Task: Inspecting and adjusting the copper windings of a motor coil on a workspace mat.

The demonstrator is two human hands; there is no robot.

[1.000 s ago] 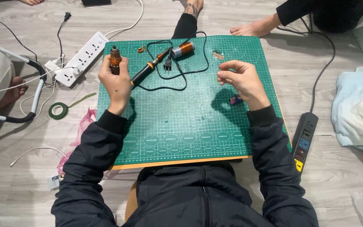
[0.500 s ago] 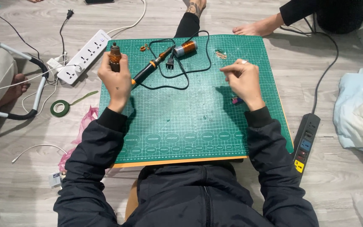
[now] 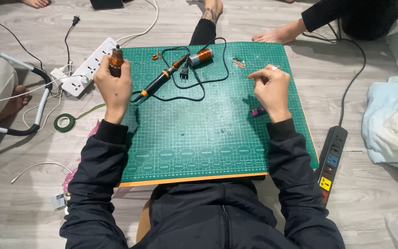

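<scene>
Green gridded cutting mat (image 3: 199,133) on the floor: left hand (image 3: 114,87) at 10 o'clock, fingers wrapped round a brown copper-wire spool (image 3: 116,60); right hand (image 3: 270,90) at 2 o'clock, fingers pinched narrow on something too thin to tell. The black-and-orange soldering iron (image 3: 160,80) lies at 11 o'clock in its looped black cord (image 3: 194,87); a snagged cord could drag the iron onto the left hand.

Two copper coils (image 3: 116,59) (image 3: 201,56), two power strips (image 3: 90,68) (image 3: 330,163)

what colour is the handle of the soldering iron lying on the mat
Black with an orange collar, on the slim soldering iron lying on the green gridded cutting mat; head view.
</scene>
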